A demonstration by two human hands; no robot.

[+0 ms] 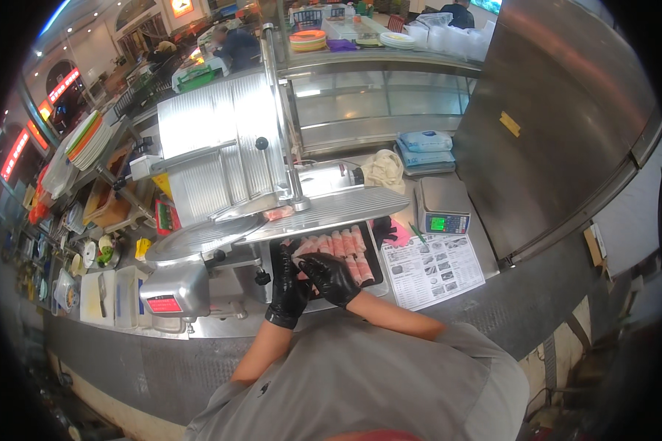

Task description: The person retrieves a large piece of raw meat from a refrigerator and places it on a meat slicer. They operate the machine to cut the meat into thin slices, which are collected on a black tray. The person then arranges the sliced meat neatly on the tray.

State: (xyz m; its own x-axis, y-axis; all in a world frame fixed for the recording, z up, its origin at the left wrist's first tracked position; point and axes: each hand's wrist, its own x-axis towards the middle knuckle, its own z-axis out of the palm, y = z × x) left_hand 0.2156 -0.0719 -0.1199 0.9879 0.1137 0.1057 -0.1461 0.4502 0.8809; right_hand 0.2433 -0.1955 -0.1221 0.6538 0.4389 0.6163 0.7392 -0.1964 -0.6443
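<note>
Both hands wear black gloves and meet over the left part of a black tray (373, 242) of rolled raw meat slices (339, 242). My left hand (287, 286) points forward at the tray's left side, beside the slicer's knob. My right hand (330, 278) reaches in from the right, its fingertips close to the left hand's fingers. Pinkish meat shows between the fingers, but which hand grips it is hard to tell. Just beyond the tray stands a metal meat slicer (226, 165), with a piece of meat (278, 213) at its blade area.
Right of the tray lie a printed sheet (433, 270), a pink cloth (400, 236) and a green pen (417, 232). Behind them stand a digital scale (444, 206), wipe packs (425, 149) and a crumpled cloth (383, 168). At left are a cutting board (96, 297) with a knife (102, 296) and plastic containers (126, 300).
</note>
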